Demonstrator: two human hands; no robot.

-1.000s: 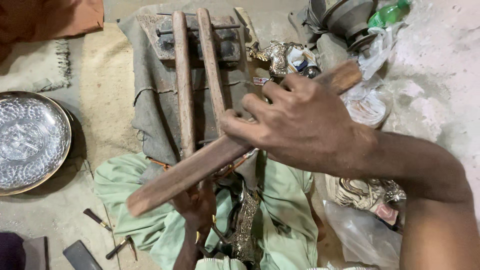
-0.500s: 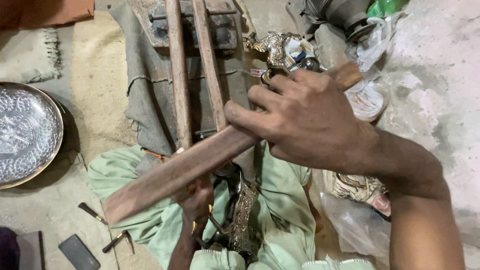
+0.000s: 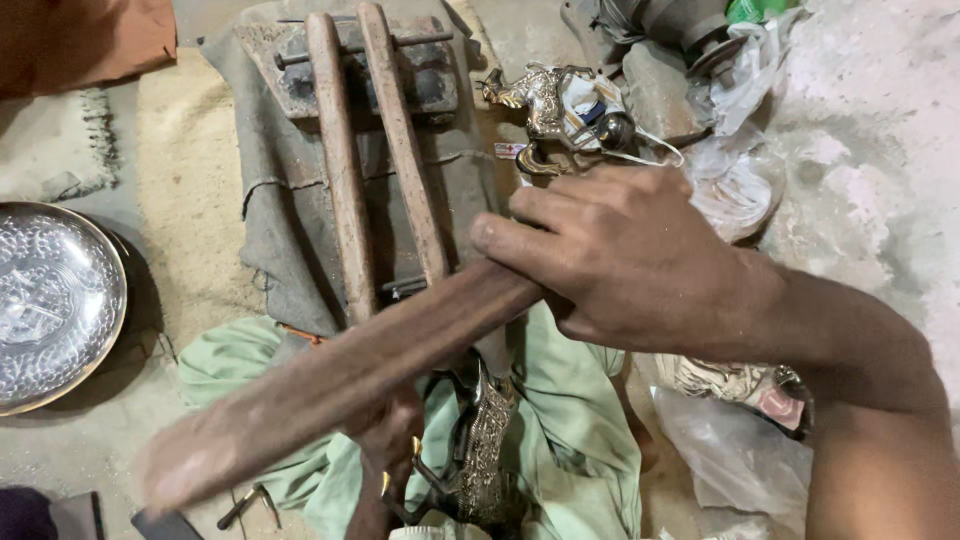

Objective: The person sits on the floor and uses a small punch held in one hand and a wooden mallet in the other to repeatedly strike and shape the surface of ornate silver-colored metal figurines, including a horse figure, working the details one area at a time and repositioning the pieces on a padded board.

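Since half a second ago the wooden bat has swung lower, its blurred far end now toward the bottom left. Right hand clenched around the bat's upper end, fingers wrapped over it. Left hand mostly hidden beneath the bat, beside an ornate metal piece on green cloth; whether its fingers grasp anything I cannot tell. Behind: two wooden bars on grey cloth. Embossed metal plate on the floor, far left.
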